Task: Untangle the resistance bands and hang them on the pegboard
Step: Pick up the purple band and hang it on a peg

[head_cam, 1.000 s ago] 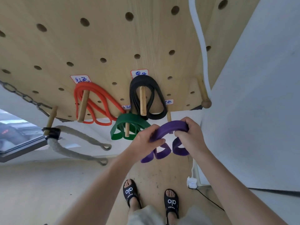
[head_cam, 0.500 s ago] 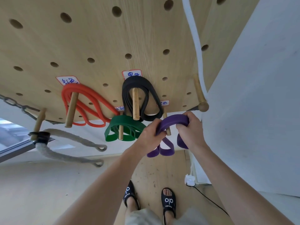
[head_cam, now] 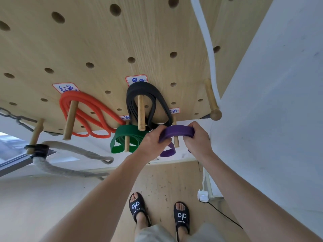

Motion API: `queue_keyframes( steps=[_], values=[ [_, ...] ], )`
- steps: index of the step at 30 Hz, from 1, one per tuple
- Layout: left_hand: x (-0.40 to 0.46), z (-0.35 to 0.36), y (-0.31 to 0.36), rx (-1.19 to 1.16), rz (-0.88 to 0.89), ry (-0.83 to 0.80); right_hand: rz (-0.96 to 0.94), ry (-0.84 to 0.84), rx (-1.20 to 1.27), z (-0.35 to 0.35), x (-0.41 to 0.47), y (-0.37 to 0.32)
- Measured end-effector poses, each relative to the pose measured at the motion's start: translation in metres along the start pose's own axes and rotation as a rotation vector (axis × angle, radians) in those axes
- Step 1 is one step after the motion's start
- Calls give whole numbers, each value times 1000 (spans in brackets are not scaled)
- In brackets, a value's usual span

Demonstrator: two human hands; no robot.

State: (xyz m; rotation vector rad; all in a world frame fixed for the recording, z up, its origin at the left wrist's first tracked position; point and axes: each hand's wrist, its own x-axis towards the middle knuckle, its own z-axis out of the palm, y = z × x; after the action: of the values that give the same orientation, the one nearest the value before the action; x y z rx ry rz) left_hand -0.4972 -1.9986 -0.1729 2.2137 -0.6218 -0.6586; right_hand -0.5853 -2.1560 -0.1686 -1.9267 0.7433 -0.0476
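Flat purple rubber resistance band [head_cam: 178, 132], coils gripped by left hand [head_cam: 152, 142] and right hand [head_cam: 196, 138]: slide fully over short wooden peg [head_cam: 176, 139], release both sides together.

Purple band [head_cam: 178, 131] looped over peg [head_cam: 176, 141], apparently; hands gripping.

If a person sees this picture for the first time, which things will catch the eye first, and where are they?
First, the folded purple rubber resistance band in the middle, held in the grip of both the left hand and the right hand over a short wooden peg. Next, three bands already hanging from the light wooden pegboard: the orange-red band on the left, the flat green band low down, and the black band above it.
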Motion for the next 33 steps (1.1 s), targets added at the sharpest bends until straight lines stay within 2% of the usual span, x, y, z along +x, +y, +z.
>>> queue_keyframes(
  steps=[7, 17, 19, 25, 33],
  values=[
    [4, 0, 0, -27, 25, 99, -26, 12, -30, 1, 11, -5],
    [7, 3, 3, 48, 28, 120, -50, -53, -168, 6, 25, -4],
    [7, 3, 3, 91, 36, 151, -93, -52, -181, 6, 25, -5],
    [6, -3, 14, 415, 55, 210, -197, -6, -141, 9, 18, 0],
    [7, -15, 24, 418, 142, 148, -273, 18, -185, 6, 12, 3]
  ],
)
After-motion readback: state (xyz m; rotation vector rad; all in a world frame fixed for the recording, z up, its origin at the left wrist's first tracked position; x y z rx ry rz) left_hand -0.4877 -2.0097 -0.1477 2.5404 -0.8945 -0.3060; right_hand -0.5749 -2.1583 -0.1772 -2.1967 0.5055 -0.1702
